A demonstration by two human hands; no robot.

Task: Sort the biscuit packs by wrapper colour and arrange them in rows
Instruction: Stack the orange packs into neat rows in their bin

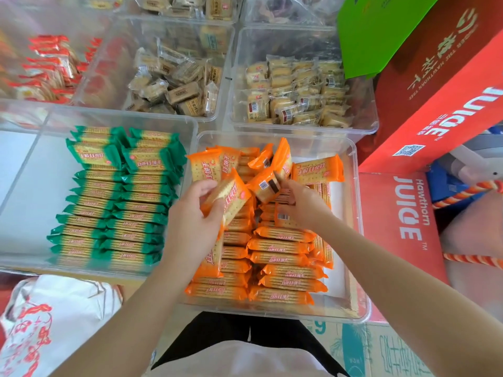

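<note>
Gripping a small stack of orange biscuit packs (228, 197), the left hand (194, 213) hovers over the clear bin of orange packs (353, 213), its fingers (206, 186) curled round the stack, which stands tilted with one end pointing up and away from the person. The right hand (304, 202) reaches into the same bin just beside it, its fingertips pinching one orange pack (265, 185) turned so that its barcode and dark label show. Toward the near end of this bin, orange packs lie flat in two neat rows (283, 270), one pack behind the next, while at the far end a loose heap (272, 159) sits at mixed angles, some packs propped on edge, and one pack (317, 170) lies face up by the right wall. To the left, touching this bin, a second clear bin (27, 164) holds green-wrapped packs (119, 197) set out in two tidy rows against its right side, its left part showing bare floor of the bin. Behind these stand further clear bins: one with beige wrapped biscuits (174, 85), one with pale yellow wrapped cakes (296, 93), and one at far left with red-edged packs (49, 69). Red cartons printed "JUICE" (408, 213) stand along the right, a green box (375, 31) above them, and a white bag with red print (54, 322) lies at lower left.
</note>
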